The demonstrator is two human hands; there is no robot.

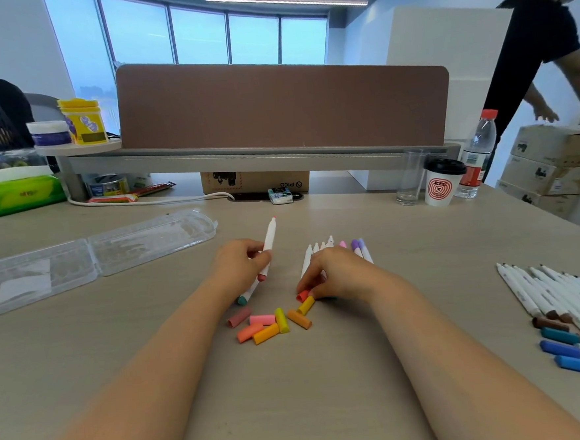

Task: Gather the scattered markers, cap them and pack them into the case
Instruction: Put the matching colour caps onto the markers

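My left hand (240, 264) grips a white marker (270, 236) with a bare red tip pointing away from me; a second marker with a teal end (244, 298) lies under the same hand. My right hand (333, 273) pinches a red cap (302, 295) on the table, resting over a row of uncapped markers (331, 247). Several loose caps (271, 322) in pink, orange and yellow lie just in front of both hands. The clear plastic case (95, 257) lies open at the left. More markers (558, 295) and blue and brown caps (565, 348) lie at the right.
A glass (411, 178), a paper cup (442, 183) and a water bottle (476, 155) stand at the back right. A tissue pack (22, 194) sits back left under a brown desk divider (280, 107). A person (541, 47) bends over cardboard boxes (552, 163) at the right.
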